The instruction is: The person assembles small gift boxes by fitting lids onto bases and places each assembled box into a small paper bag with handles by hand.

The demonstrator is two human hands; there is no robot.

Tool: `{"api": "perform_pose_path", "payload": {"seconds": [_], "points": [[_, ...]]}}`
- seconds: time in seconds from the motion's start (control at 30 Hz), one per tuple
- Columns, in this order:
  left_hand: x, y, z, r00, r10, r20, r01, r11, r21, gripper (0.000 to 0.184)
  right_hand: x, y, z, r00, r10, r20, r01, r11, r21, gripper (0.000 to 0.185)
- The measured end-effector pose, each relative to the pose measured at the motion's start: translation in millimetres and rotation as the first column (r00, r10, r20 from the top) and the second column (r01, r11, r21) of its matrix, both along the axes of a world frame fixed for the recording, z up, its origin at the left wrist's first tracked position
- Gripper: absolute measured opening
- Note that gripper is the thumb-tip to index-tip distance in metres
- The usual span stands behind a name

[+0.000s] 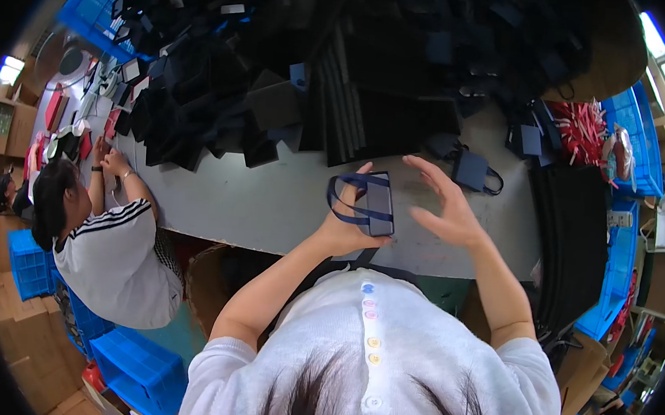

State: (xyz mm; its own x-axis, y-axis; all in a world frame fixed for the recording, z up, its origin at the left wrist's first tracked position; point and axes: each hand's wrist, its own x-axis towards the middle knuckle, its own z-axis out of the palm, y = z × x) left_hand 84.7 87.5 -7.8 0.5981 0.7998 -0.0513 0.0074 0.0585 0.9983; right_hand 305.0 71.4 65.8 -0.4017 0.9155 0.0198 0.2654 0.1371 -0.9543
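My left hand [344,231] is closed around a small navy gift bag [381,202] with ribbon handles, held in front of my chest over the table's near edge. The handle loops hang toward my left fingers. My right hand [452,212] is a little to the right of the bag, apart from it, with its fingers spread and nothing in them. Just beyond my right hand, another small navy bag [470,171] lies on the grey table [271,203], its loop handle pointing right. A darker bag beside it is partly hard to make out.
Dark boxes [194,90] are heaped across the back, and black flat panels [355,109] stand stacked in the middle. Red ribbons [581,132] and blue crates [634,144] are at right. A co-worker [117,262] in a white shirt sits at left beside blue crates [137,360].
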Motion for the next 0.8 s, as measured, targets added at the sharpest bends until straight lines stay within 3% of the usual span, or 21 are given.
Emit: {"api": "perform_pose_path", "payload": {"seconds": [0.07, 0.1, 0.13, 0.2, 0.23, 0.27, 0.33, 0.4, 0.43, 0.47, 0.53, 0.57, 0.6, 0.63, 0.67, 0.7, 0.73, 0.77, 0.8], "points": [[-8, -5, -3, 0.977, 0.129, -0.170, -0.077, 0.957, 0.279, 0.113, -33, 8, -11, 0.956, -0.192, 0.223, 0.167, 0.978, 0.126, 0.058], [-11, -5, -7, 0.971, 0.150, -0.186, -0.081, 0.938, 0.336, 0.111, -46, 14, -16, 0.958, -0.173, 0.227, 0.147, 0.981, 0.128, 0.058], [-14, -6, -8, 0.967, 0.176, -0.185, -0.105, 0.935, 0.338, 0.111, -60, 20, -22, 0.937, -0.254, 0.239, 0.178, 0.937, 0.299, 0.048], [-22, -10, -10, 0.924, 0.337, -0.183, -0.219, 0.856, 0.469, 0.107, -91, 31, -30, 0.899, -0.389, 0.199, 0.200, 0.771, 0.605, 0.032], [-29, -9, -9, 0.912, 0.383, -0.146, -0.306, 0.873, 0.380, 0.106, -102, 32, -22, 0.892, -0.444, 0.079, 0.284, 0.689, 0.667, 0.025], [-36, -9, -9, 0.890, 0.430, -0.151, -0.348, 0.856, 0.383, 0.106, -103, 37, -22, 0.919, -0.391, -0.053, 0.302, 0.610, 0.733, 0.016], [-46, -16, -10, 0.867, 0.465, 0.177, -0.483, 0.872, 0.077, 0.105, -117, 46, -25, 0.845, -0.462, -0.270, 0.532, 0.670, 0.518, 0.011], [-51, -19, -19, 0.808, 0.518, 0.281, -0.568, 0.812, 0.135, 0.106, -128, 61, -36, 0.866, -0.452, -0.216, 0.465, 0.885, 0.014, 0.025], [-54, -19, -23, 0.758, 0.529, 0.382, -0.623, 0.760, 0.186, 0.108, -134, 61, -52, 0.820, -0.462, -0.339, 0.277, 0.837, -0.471, 0.037], [-62, -15, -21, 0.747, 0.541, 0.388, -0.638, 0.748, 0.185, 0.108, -136, 62, -63, 0.925, -0.340, -0.170, 0.199, 0.813, -0.547, 0.044], [-83, -4, -16, 0.869, 0.443, 0.218, -0.488, 0.699, 0.523, 0.105, -143, 52, -69, 0.925, -0.278, -0.260, 0.061, 0.783, -0.618, 0.045], [-100, 1, -22, 0.884, 0.463, 0.070, -0.398, 0.663, 0.634, 0.103, -135, 57, -83, 0.893, -0.345, -0.288, 0.026, 0.681, -0.732, 0.044], [-123, 12, -27, 0.852, 0.521, -0.048, -0.344, 0.627, 0.699, 0.098, -124, 56, -101, 0.768, -0.575, -0.281, 0.082, 0.523, -0.848, 0.044], [-152, 30, -32, 0.801, 0.578, -0.158, -0.277, 0.591, 0.758, 0.093, -128, 54, -89, 0.708, -0.664, -0.241, 0.187, 0.505, -0.843, 0.044], [-183, 54, -57, 0.687, 0.719, -0.109, -0.420, 0.515, 0.747, 0.089, -132, 51, -76, 0.631, -0.748, -0.206, 0.290, 0.474, -0.831, 0.044], [-216, 81, -80, 0.550, 0.832, -0.065, -0.547, 0.418, 0.726, 0.085, -129, 51, -73, 0.694, -0.702, -0.156, 0.326, 0.501, -0.802, 0.042], [-248, 110, -80, 0.329, 0.944, -0.026, -0.612, 0.234, 0.756, 0.078, -121, 51, -71, 0.749, -0.655, -0.101, 0.359, 0.529, -0.769, 0.041], [-280, 142, -89, 0.142, 0.990, 0.006, -0.683, 0.094, 0.724, 0.088, -111, 48, -78, 0.745, -0.660, -0.101, 0.346, 0.511, -0.787, 0.039], [-308, 167, -80, 0.012, 0.997, -0.071, -0.638, 0.062, 0.767, 0.094, -105, 46, -86, 0.740, -0.664, -0.105, 0.331, 0.496, -0.802, 0.037]]}}
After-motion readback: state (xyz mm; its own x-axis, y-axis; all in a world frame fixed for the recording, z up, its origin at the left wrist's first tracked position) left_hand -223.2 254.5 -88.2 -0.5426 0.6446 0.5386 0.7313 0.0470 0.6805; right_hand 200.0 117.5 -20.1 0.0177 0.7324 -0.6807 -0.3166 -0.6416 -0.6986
